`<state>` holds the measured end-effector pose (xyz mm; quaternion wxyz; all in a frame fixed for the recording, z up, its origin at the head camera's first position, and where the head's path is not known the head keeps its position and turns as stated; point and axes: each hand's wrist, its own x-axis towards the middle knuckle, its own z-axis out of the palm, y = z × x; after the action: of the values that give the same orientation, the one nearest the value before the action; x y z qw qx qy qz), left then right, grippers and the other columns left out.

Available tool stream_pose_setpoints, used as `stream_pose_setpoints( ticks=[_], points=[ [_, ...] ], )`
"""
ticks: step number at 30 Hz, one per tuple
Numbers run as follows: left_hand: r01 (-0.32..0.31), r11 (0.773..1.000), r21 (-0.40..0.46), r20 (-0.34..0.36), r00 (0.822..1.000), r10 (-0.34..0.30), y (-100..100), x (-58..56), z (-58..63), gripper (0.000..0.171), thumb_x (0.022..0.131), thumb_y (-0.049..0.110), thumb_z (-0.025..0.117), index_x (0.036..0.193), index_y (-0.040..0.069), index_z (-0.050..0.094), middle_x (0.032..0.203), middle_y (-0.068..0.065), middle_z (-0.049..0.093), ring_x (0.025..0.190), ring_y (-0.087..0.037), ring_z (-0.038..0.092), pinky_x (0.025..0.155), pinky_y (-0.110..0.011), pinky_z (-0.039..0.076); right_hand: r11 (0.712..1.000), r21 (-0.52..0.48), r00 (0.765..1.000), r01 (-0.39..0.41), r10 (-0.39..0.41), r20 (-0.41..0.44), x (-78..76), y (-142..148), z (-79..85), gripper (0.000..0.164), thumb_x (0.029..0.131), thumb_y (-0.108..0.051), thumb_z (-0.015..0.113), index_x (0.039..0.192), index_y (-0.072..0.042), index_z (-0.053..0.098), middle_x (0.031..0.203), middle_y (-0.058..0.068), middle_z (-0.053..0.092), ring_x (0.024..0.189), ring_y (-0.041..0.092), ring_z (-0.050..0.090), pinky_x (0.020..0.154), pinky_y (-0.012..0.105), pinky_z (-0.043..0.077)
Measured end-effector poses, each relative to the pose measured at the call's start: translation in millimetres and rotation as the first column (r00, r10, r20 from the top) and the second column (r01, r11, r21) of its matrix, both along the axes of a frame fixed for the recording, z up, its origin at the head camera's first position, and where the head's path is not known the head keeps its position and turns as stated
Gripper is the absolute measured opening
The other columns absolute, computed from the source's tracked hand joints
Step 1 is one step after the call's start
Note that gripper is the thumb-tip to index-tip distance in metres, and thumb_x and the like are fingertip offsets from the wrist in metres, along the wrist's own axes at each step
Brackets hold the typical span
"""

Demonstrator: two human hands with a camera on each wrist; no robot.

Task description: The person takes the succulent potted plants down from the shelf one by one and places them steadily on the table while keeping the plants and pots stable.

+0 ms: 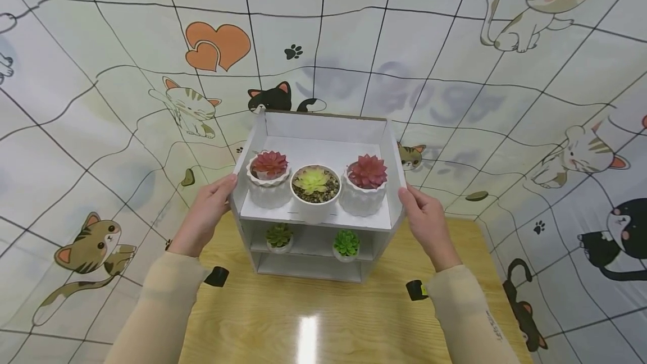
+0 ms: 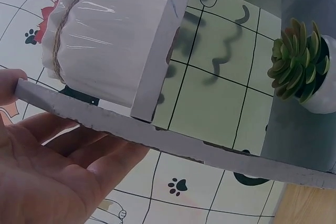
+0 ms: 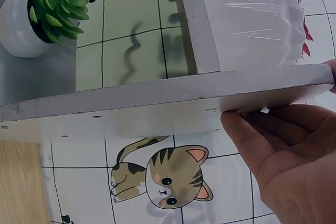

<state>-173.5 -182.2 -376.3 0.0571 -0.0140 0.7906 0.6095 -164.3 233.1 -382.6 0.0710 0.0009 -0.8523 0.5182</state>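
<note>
The shelf (image 1: 323, 130) is between the left hand (image 1: 204, 215) and right hand (image 1: 427, 226), neither nearer, long sides (image 3: 131, 95) running down from half-bent fingers (image 3: 247, 142) pinching them.

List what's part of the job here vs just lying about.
Likely part of the job:
white shelf unit, sides held by left grip and right grip
top level: left red succulent, yellow-green succulent, right red succulent, all potted
one level down: dark green succulent, bright green succulent, both potted

Just surroundings:
wooden table
cat-print backdrop
</note>
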Motion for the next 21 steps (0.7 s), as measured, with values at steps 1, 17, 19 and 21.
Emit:
stream_pose_setpoints(
  ticks=[1,17,19,21],
  points=[
    [0.001,1.000,-0.002,-0.001,1.000,-0.001,-0.2,-0.3,-0.1,0.067,0.111,0.049,0.038,0.160,0.004,0.034,0.166,-0.017,0.032,0.153,-0.034,0.031,0.122,-0.056,0.030,1.000,0.003,1.000,0.003,-0.003,-0.001,0.2,-0.1,0.3,0.052,0.109,-0.036,0.050,0.148,-0.001,0.053,0.147,0.022,0.055,0.136,0.038,0.054,0.110,0.055,0.046],
    [0.006,1.000,-0.002,-0.019,1.000,-0.007,-1.0,-0.3,-1.7,0.068,0.110,0.049,0.040,0.160,0.003,0.034,0.166,-0.016,0.032,0.151,-0.034,0.034,0.121,-0.054,0.033,1.000,0.012,1.000,0.007,-0.008,0.030,3.8,-0.2,4.0,0.057,0.110,-0.040,0.048,0.151,-0.001,0.049,0.150,0.023,0.052,0.139,0.038,0.051,0.113,0.054,0.044],
    [0.006,1.000,-0.007,-0.020,1.000,-0.006,-1.8,-0.4,-2.3,0.068,0.110,0.049,0.040,0.160,0.002,0.033,0.166,-0.016,0.031,0.152,-0.034,0.033,0.121,-0.054,0.033,1.000,0.011,1.000,0.006,-0.006,0.031,3.9,-0.2,3.6,0.057,0.110,-0.040,0.047,0.151,-0.001,0.049,0.150,0.023,0.052,0.139,0.038,0.051,0.113,0.054,0.044],
    [0.010,1.000,-0.010,-0.023,1.000,-0.010,-2.2,-0.2,-2.4,0.069,0.110,0.049,0.040,0.160,0.002,0.033,0.166,-0.017,0.031,0.152,-0.034,0.032,0.121,-0.055,0.032,1.000,0.010,1.000,0.005,-0.005,0.028,3.9,-0.3,3.2,0.056,0.110,-0.039,0.047,0.151,-0.001,0.049,0.149,0.024,0.053,0.138,0.038,0.052,0.112,0.055,0.044]
  ],
)
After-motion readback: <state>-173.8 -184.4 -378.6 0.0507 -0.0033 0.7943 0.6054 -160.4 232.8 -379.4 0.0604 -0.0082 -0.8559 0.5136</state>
